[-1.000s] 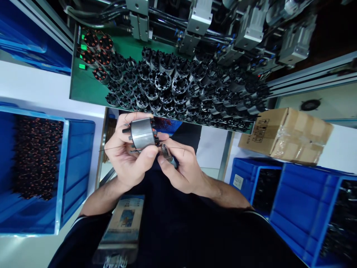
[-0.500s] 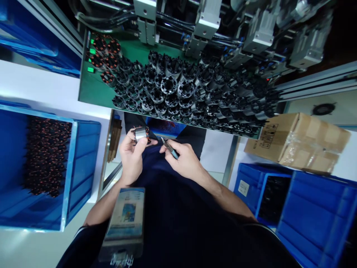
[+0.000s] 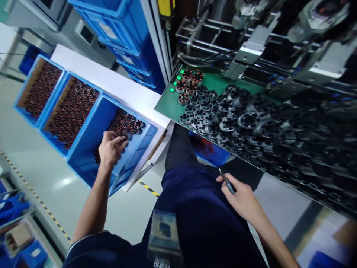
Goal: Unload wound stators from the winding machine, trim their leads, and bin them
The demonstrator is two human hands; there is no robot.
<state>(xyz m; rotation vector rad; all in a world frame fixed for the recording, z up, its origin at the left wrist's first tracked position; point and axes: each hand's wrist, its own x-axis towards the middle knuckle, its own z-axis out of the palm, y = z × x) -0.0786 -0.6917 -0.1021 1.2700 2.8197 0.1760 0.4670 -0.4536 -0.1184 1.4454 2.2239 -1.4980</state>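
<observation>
Though curled, left hand around core

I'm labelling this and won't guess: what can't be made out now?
In the head view:
- Whether the left hand grips a core in the blue bin: blurred, fingers in front.
- The hand tool's handle ends: hidden by the right hand.
- Badge text: blurred.
- Cores at the tray's right: blurred.
- Blue object, bottom right: cut off by edge.

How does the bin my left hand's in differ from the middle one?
Bare blue shows inside the near bin, while parts cover most of the middle bin. The left hand is in the near bin; the middle bin has no hand in it. Both are blue and hold copper-marked parts.
</observation>
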